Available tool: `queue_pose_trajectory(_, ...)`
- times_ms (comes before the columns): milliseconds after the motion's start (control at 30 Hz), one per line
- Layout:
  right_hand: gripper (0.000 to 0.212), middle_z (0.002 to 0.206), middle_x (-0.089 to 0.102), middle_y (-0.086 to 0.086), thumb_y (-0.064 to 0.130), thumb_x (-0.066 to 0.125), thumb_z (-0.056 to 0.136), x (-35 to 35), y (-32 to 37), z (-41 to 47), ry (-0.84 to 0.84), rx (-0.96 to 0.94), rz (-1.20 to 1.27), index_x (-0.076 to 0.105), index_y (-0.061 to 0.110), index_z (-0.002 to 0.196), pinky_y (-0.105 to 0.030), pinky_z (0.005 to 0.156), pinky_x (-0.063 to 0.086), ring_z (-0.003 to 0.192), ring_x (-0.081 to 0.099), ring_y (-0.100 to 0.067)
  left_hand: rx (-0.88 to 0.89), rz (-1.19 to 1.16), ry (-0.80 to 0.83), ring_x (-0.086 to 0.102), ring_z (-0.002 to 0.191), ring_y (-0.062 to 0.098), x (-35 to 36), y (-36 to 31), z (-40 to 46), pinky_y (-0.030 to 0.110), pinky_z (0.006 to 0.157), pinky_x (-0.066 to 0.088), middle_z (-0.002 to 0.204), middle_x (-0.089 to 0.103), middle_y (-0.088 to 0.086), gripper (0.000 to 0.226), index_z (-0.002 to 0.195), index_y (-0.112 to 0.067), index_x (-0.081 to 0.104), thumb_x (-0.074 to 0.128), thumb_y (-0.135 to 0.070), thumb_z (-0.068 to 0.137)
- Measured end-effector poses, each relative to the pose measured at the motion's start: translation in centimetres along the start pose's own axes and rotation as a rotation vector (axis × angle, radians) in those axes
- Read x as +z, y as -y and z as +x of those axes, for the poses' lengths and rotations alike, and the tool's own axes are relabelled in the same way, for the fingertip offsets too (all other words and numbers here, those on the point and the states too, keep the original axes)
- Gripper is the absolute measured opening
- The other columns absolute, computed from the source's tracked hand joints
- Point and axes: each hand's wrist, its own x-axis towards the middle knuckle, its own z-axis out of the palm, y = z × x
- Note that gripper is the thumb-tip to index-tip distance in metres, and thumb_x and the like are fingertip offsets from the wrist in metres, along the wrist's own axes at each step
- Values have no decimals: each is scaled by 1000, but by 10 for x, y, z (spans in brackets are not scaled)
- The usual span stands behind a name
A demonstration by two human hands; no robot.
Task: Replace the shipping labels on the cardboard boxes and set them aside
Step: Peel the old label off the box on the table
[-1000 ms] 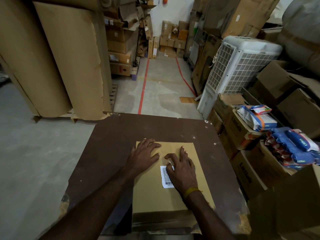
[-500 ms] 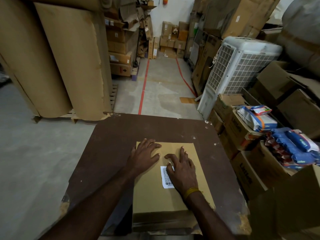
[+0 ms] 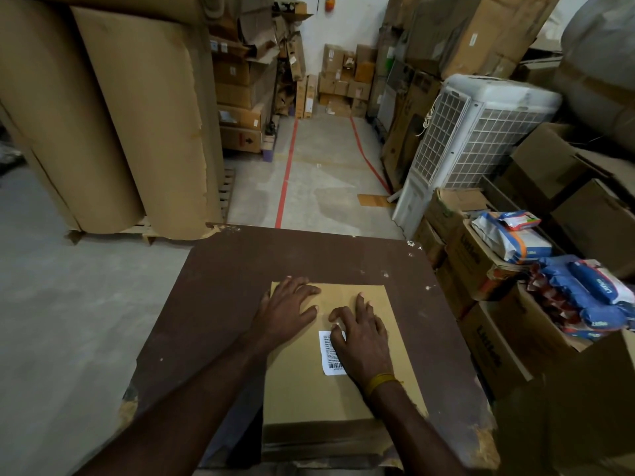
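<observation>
A flat tan cardboard box [image 3: 299, 389] lies on the dark brown table [image 3: 206, 304], near its front edge. A white shipping label [image 3: 329, 355] with a barcode is stuck on the box top, right of centre. My right hand [image 3: 360, 334] lies flat over the label's right part, fingers spread and pressing down. My left hand [image 3: 285, 307] rests flat on the box's far left corner, fingers straight, holding the box steady. Most of the label's right side is hidden under my right hand.
Open cartons [image 3: 481, 269] with blue and white packets [image 3: 584, 293] crowd the table's right side. A white air cooler [image 3: 474, 139] stands behind them. Big brown paper rolls [image 3: 130, 115] stand at the left. A floor aisle with red lines [image 3: 285, 180] runs ahead.
</observation>
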Motion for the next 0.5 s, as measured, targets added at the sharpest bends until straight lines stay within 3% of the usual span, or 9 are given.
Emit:
queue_pose_trajectory(167,33,168,-2,-6,40,36,102,-1,1,0,17,0,-3,41,43,134,-43,123,5,154,1,-29,1,7,0,15,150,12,-1,-1,0,54,117,19,156,29,-17,42,138,-45,44,48,-50,97)
queue_pose_trajectory(300,35,168,2,-7,44,30,96,-3,3,-1,10,9,8,44,41,128,-44,123,7,154,4,-29,8,3,-2,16,150,13,-1,0,-1,54,116,19,155,29,-17,42,138,-45,44,48,-49,96)
queue_pose_trajectory(500,32,168,1,-7,39,38,101,-1,0,-1,10,7,1,44,40,132,-44,123,7,154,3,-29,6,17,-5,15,150,13,0,0,0,54,116,19,156,29,-17,43,139,-45,44,48,-49,97)
